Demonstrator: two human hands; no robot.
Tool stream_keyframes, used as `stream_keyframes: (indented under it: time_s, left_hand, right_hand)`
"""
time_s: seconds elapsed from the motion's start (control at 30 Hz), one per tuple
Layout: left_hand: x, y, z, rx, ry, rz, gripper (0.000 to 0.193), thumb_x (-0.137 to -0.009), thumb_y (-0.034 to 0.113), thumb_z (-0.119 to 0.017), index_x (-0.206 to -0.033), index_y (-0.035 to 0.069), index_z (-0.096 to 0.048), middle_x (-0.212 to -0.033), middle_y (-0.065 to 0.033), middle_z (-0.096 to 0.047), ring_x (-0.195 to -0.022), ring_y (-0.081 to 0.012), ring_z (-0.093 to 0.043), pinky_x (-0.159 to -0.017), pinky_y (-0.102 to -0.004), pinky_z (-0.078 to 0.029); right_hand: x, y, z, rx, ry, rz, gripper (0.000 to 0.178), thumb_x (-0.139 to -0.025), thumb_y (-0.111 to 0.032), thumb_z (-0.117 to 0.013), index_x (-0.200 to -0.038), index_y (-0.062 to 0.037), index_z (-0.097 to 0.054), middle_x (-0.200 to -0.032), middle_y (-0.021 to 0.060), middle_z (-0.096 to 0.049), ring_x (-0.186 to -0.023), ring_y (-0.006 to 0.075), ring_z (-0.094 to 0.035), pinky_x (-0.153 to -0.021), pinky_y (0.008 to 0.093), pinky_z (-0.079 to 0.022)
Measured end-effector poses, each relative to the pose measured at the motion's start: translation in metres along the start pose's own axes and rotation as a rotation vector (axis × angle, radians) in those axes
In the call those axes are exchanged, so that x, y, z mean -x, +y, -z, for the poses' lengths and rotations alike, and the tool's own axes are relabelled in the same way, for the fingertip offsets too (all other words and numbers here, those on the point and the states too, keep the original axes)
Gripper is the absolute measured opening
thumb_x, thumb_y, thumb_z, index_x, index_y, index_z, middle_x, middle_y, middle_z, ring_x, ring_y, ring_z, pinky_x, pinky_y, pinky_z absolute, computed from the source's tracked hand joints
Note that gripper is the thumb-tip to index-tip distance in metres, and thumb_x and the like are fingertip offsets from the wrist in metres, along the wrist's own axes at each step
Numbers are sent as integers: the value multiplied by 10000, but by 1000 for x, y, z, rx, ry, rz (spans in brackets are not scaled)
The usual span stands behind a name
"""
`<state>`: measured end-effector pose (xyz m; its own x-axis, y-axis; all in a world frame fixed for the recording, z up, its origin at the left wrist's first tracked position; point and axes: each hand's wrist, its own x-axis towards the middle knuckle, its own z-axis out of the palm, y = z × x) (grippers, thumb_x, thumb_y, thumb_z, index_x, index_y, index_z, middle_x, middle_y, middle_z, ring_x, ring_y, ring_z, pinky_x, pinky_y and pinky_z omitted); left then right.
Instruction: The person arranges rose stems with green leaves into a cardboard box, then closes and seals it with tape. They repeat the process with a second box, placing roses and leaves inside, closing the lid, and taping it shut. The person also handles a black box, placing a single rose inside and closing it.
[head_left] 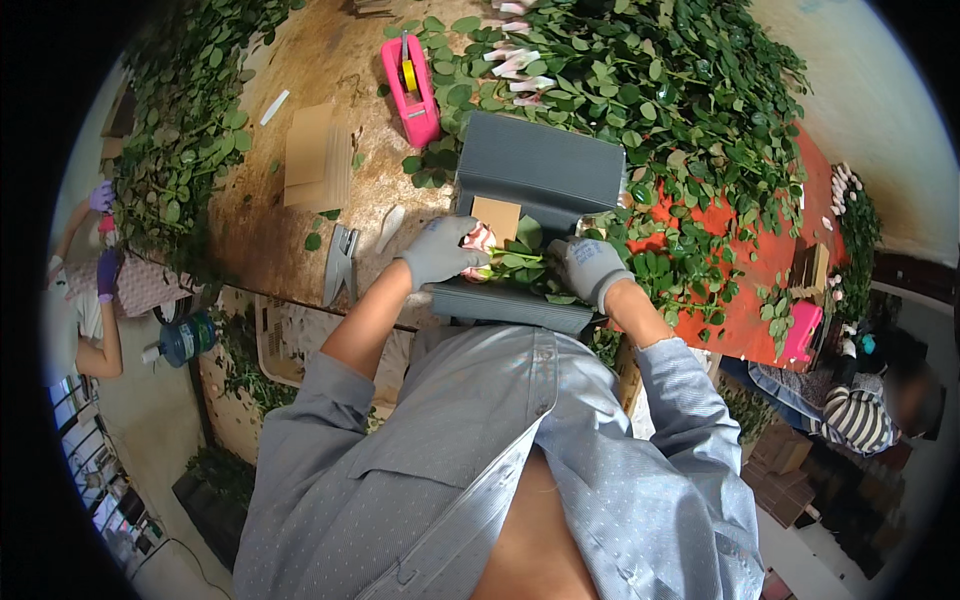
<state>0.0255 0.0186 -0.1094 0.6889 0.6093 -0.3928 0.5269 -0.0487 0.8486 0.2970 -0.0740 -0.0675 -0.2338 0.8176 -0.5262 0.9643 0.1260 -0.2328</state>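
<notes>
Both my hands wear grey gloves and work over a dark grey ridged trough-like stand [540,160] in front of my body. My left hand [440,252] curls its fingers round red-and-white rose blooms [480,240], at the left end of the stand. Green stems and leaves [518,262] run from the blooms to the right. My right hand [592,268] is closed round the stem side; its fingertips are partly hidden. A small brown cardboard piece [496,214] lies in the stand, just above the blooms.
Left of the stand lie a grey stapler-like tool [341,262], a white strip [391,226] and cardboard sheets [312,160]. A pink tape dispenser [411,95] stands behind them. Leafy stems [660,90] pile up at the back right. Other people work at both sides.
</notes>
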Motion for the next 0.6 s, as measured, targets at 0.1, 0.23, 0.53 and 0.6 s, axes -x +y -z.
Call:
stream_keyframes:
  time_s: [0.1,0.23,0.53,0.6]
  left_hand:
    - [-7,6,-3,-119,34,-21,300,-811,186,-779,-764,41,-520,-783,-122,-623,-695,-174,-603,-699,-349,-513]
    - [-11,4,-4,-319,90,-33,301,-791,277,-796,-912,27,-680,-885,-207,-686,-833,-356,-692,-761,-439,-525]
    - [19,9,32,-318,311,84,398,-857,308,-764,-1158,50,-730,-1095,-168,-719,-990,-351,-700,-883,-419,-541]
    - [34,17,44,-277,298,70,370,-876,258,-757,-1146,9,-720,-1072,-161,-720,-956,-303,-708,-851,-380,-548]
  right_hand:
    - [-11,-1,0,80,-88,-39,283,-941,-250,-613,-1174,-94,-653,-1112,171,-703,-1005,366,-694,-849,476,-552]
    - [-17,-19,29,205,12,25,310,-947,-246,-597,-1204,-78,-639,-1218,217,-650,-1064,399,-671,-884,490,-550]
    - [-64,-45,13,14,47,177,242,-959,-203,-578,-1158,-65,-585,-1075,193,-714,-957,391,-711,-797,508,-560]
    - [-67,-44,4,38,50,175,233,-965,-150,-547,-1181,-71,-584,-1089,187,-720,-957,379,-722,-786,494,-570]
